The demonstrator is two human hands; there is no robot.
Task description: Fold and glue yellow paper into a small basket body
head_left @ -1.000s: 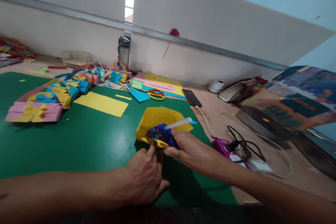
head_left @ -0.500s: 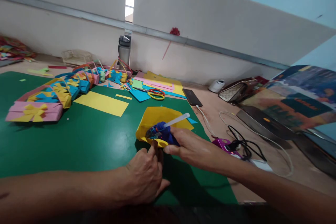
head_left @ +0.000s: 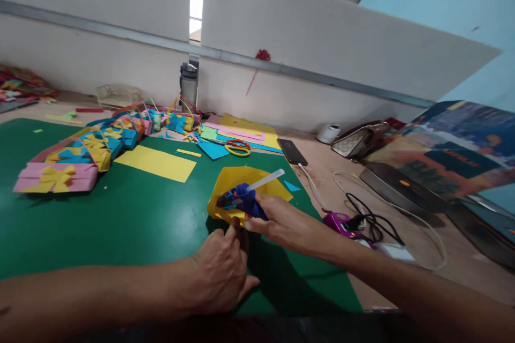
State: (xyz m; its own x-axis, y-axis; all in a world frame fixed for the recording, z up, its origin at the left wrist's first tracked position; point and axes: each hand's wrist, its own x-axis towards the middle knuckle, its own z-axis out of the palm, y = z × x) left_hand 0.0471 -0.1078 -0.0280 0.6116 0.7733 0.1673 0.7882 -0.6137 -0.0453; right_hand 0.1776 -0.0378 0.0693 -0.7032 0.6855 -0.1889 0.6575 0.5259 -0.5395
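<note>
My right hand [head_left: 277,217] is wrapped round the handle of a blue hot glue gun [head_left: 245,201], with a whitish glue stick [head_left: 267,178] jutting from its back. The gun's nozzle points left, over a folded piece of yellow paper [head_left: 231,177] with raised edges. At the paper's near edge, the fingertips of my left hand [head_left: 223,262] hold the rim, its thumb sticking out to the right. The exact grip of these fingers is partly hidden. Both hands are over a green mat [head_left: 161,230].
Several paper baskets with bows [head_left: 56,177] line the left side. Behind lie a yellow sheet [head_left: 161,163], scissors [head_left: 237,147], coloured paper [head_left: 241,128] and a bottle [head_left: 188,86]. To the right are a phone [head_left: 292,151], a purple power strip [head_left: 341,222] with cables, and a bag [head_left: 358,139].
The glue gun in my right hand has moved slightly left along the inside of the yellow paper. My left hand stays at the near rim. The view has shifted a little.
</note>
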